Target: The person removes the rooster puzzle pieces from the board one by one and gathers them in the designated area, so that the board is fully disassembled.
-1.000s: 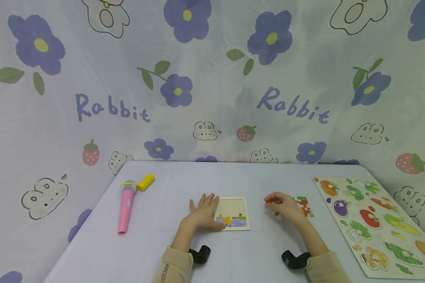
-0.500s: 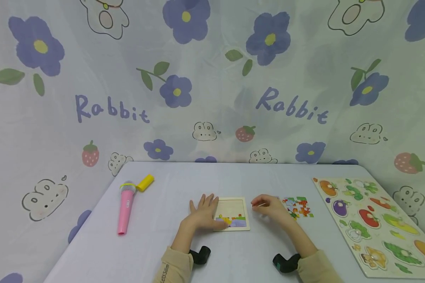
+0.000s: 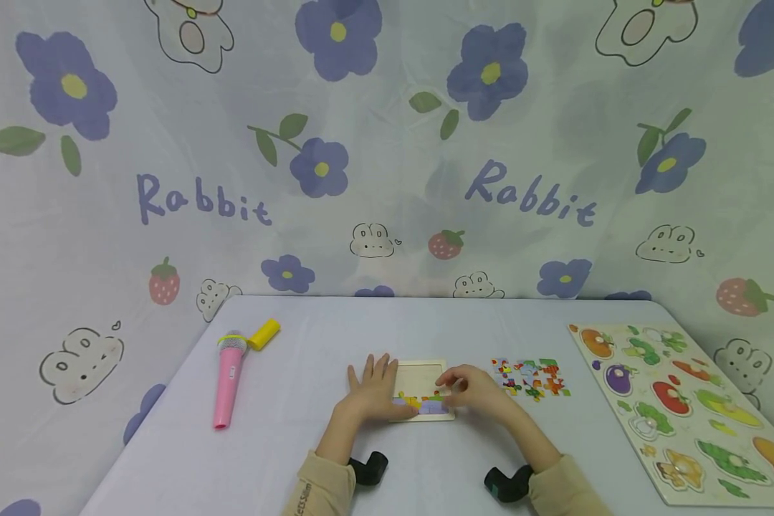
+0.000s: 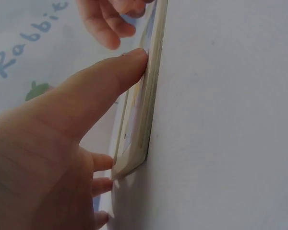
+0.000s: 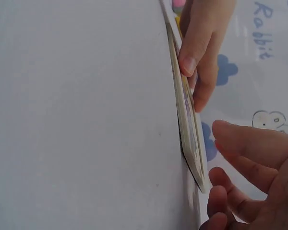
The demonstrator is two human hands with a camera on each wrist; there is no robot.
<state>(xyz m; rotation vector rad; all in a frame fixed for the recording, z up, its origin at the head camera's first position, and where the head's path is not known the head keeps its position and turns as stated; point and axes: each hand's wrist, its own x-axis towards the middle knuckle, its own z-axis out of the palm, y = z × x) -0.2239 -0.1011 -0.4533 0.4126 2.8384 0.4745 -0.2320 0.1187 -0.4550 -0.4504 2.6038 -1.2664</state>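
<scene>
A small wooden jigsaw tray [image 3: 419, 370] lies mid-table, with colourful puzzle pieces [image 3: 431, 406] fitted along its near edge. My left hand [image 3: 369, 398] rests at its left side, fingers spread; in the left wrist view the thumb [image 4: 120, 67] presses on the tray. Over the tray's right edge, my right hand [image 3: 474, 387] has thumb and forefinger brought together in a pinch, apparently on a small puzzle piece that the fingers mostly hide. The right wrist view shows the other fingers [image 5: 221, 196] loosely bent beside the tray [image 5: 185, 124].
Several loose puzzle pieces [image 3: 532, 378] lie right of the tray. Farther right is a large vegetable puzzle board [image 3: 690, 423]. On the left are a pink toy microphone [image 3: 230, 380] and a yellow cylinder [image 3: 264, 335]. A printed cloth [image 3: 387, 179] hangs behind the table.
My right hand has moved left from the loose pieces to the tray's right edge, uncovering the pieces behind it. The left hand has stayed nearly still on the tray.
</scene>
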